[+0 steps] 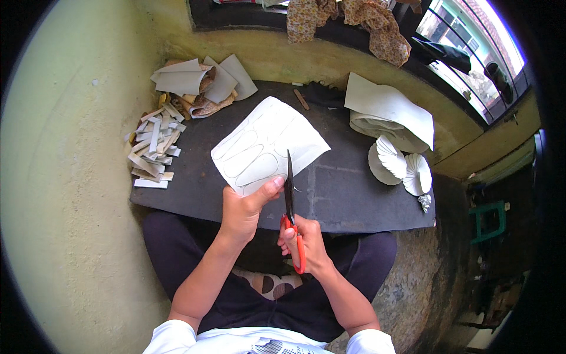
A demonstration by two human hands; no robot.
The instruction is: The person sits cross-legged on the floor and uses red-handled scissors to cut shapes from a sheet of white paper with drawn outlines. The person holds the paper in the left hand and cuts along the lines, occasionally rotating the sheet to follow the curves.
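Note:
A white sheet (268, 138) with long oval outlines drawn on it is held up over the dark table. My left hand (244, 209) grips its near edge, thumb on top and the other fingers hidden beneath. In my right hand (309, 242) is a pair of scissors (299, 245) with red-orange handles and dark blades pointing away from me. The blades stand at the sheet's near right edge, close beside my left thumb, and look nearly closed. A thin sliver of something pale shows just right of the blades.
The dark table (354, 200) carries a heap of pale strips (153, 147) at left and folded white sheets (221, 82) behind it. At right lie a rolled white sheet (389, 112) and white pleated, shell-shaped pieces (417, 175). A small brown stick (301, 99) lies at the back. A green stool (489, 221) stands far right.

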